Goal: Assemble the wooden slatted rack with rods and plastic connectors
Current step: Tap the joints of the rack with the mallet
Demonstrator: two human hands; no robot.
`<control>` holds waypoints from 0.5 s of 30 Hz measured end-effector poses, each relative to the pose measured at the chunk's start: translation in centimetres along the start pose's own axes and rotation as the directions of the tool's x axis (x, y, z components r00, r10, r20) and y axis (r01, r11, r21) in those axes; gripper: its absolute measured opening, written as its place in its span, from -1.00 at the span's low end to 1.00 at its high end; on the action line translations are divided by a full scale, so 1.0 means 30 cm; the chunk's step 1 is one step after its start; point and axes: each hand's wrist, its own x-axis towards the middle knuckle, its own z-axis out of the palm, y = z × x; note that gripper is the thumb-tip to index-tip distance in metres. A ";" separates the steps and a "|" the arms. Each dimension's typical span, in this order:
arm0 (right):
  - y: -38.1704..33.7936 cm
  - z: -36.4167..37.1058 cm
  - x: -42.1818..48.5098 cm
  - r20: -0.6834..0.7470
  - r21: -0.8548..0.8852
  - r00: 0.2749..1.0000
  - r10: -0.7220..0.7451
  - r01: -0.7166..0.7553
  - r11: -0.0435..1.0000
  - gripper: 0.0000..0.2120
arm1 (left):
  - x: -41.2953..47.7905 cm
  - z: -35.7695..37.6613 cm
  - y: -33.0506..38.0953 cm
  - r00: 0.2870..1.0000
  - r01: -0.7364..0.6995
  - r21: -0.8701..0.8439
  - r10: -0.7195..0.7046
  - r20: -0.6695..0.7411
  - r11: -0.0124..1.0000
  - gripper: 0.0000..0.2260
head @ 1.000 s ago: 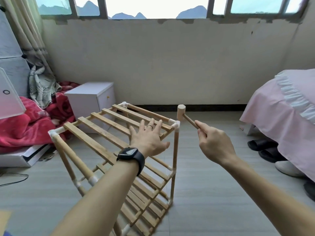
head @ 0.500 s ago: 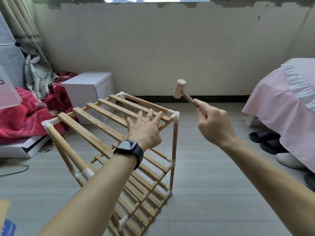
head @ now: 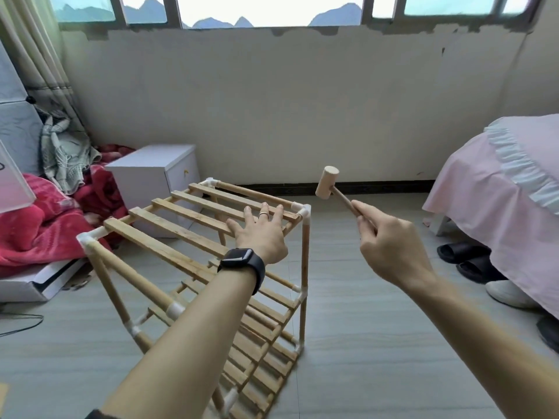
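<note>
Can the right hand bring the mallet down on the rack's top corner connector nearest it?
Probably yes. The right hand grips the mallet, whose head hangs in open air just right of and above the white corner connector. Only the left hand, flat on the slats beside it, lies close.

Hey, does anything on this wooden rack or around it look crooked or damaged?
The light wooden slatted rack looks sound: top slats parallel, white plastic corner connectors in place. Only the cream wall's plaster is chipped ragged beneath the window.

No legible text or labels.
</note>
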 end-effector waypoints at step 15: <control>-0.034 -0.002 -0.296 0.201 0.210 0.977 -0.068 0.025 0.977 -0.82 | -0.135 -0.093 -0.300 0.991 -0.115 -0.382 0.082 -0.103 0.917 -0.56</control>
